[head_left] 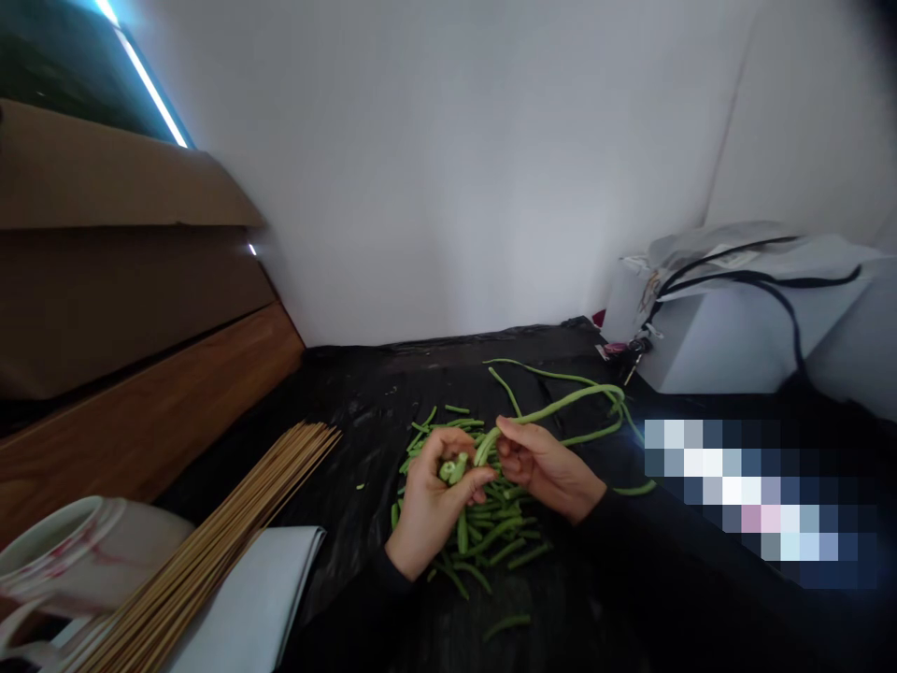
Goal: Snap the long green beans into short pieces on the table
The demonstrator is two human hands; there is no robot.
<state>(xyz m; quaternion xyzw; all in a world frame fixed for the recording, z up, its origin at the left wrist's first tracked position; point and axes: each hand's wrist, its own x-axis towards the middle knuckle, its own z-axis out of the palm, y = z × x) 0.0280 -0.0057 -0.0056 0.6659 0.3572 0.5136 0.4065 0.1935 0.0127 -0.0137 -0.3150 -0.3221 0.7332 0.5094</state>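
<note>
Over a heap of cut green bean pieces (483, 533), my two hands work close together. My left hand (438, 491) is curled around several short bean pieces (454, 467), its thumb pointing toward the right hand. Long green beans (567, 402) are pinched in my right hand (547, 463), their near ends by the left fingertips and their far lengths looping out to the right. More whole long beans (595, 435) lie behind the right hand. One loose piece (507, 624) rests apart, nearer to me.
Black plastic sheeting (350, 505) covers the surface. On the left are a bundle of thin wooden sticks (231, 533), a folded white sheet (245, 598) and a large white mug (98, 551). A white box (729, 336) with black cords stands back right. A pixelated patch hides something at right.
</note>
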